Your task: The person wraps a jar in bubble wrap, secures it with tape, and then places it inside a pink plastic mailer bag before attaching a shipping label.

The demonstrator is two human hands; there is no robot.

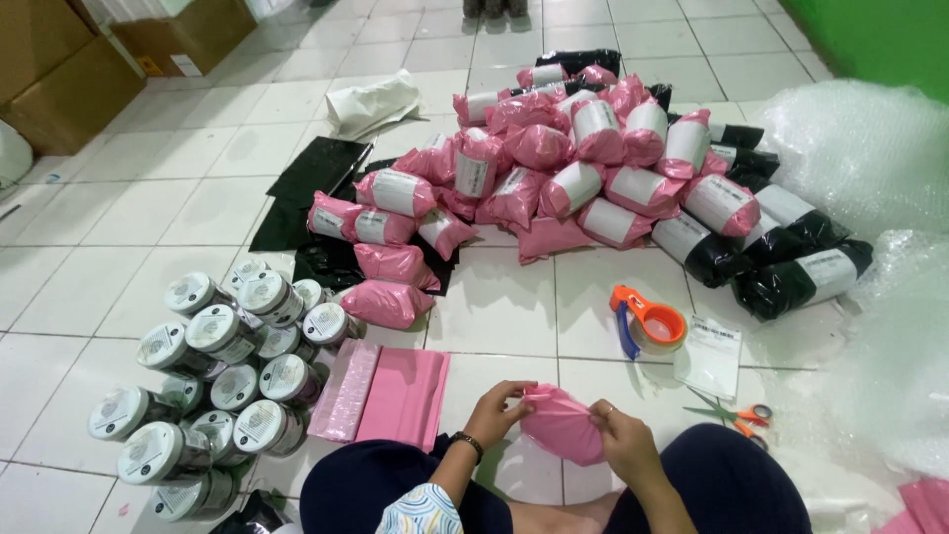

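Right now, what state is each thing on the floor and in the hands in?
Pink mailer bag: held by both hands, filled, top being folded.
Left hand: gripping the bag's top edge.
Right hand: pinching the bag's right side.
Tape dispenser: lying on the tiles, untouched.
Scissors: closed, lying flat.
Flat pink mailers: empty, stacked.
Jars: lidded, piled on their sides.
Packed parcels: sealed, labelled, heaped.

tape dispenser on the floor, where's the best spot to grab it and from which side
Probably by the blue handle of the tape dispenser, which juts toward the person at the left of the roll. It lies flat on the tile, so come from above with the right hand, which is nearer and now pinches the pink mailer.
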